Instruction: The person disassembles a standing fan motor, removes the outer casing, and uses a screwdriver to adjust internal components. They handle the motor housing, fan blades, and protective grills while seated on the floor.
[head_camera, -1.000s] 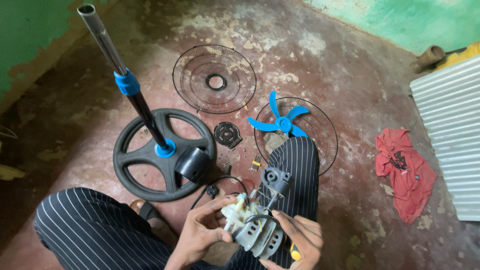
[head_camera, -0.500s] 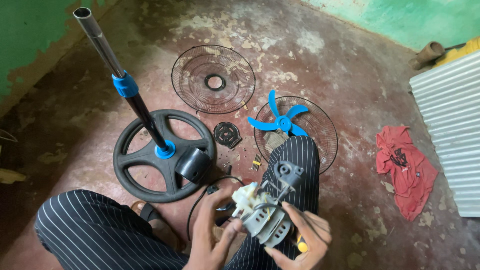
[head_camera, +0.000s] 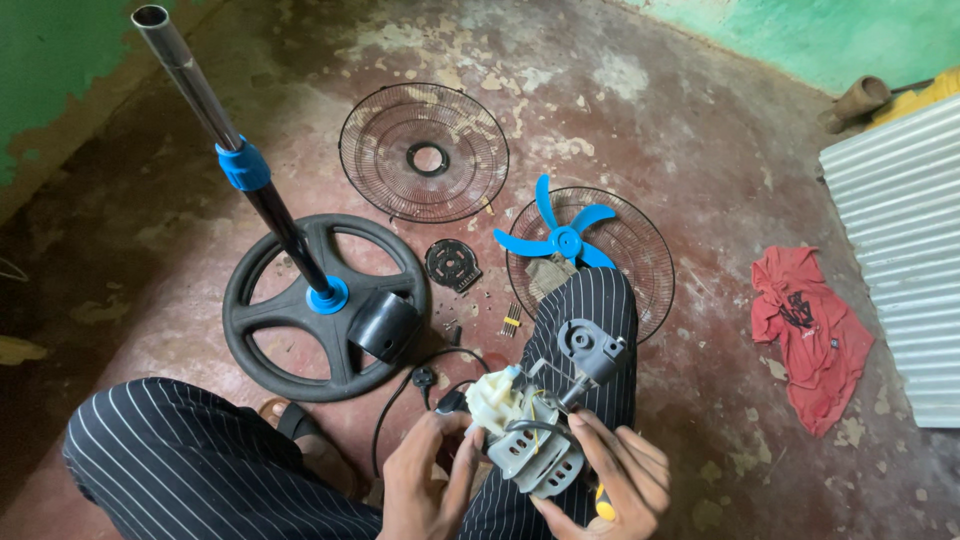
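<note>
**A:** Item one, the piece in hand?

**B:** Fan motor assembly (head_camera: 530, 425), grey bracket with a cream gearbox and loose wires, held over the striped-trousered lap. Right hand (head_camera: 610, 480) cups it from below, fingers curled round the bracket, and pins a yellow-handled screwdriver (head_camera: 603, 503) against the palm. Left hand (head_camera: 425, 485) is half closed, fingertips at the gearbox side by the black cord (head_camera: 400, 400); whether it pinches anything I cannot tell.

**A:** Item two, the rest of the fan?

**B:** Laid out on the red concrete floor (head_camera: 650, 110): round black base (head_camera: 300, 310) with chrome pole (head_camera: 215, 125) and blue collar, a black cylindrical cover (head_camera: 385, 325) lying on the base rim, rear wire guard (head_camera: 425, 150), front guard (head_camera: 640, 260) with the blue blade (head_camera: 560, 235) on it, a small black perforated disc (head_camera: 452, 264), and a few loose screws beside it. (A red cloth (head_camera: 810, 330) lies well apart, near the corrugated sheet (head_camera: 895, 250).)

**A:** Stage?

**B:** By my judgement, the motor is stripped out and under inspection. Going further would call for a firm left-hand hold so the right can free the screwdriver.
</note>
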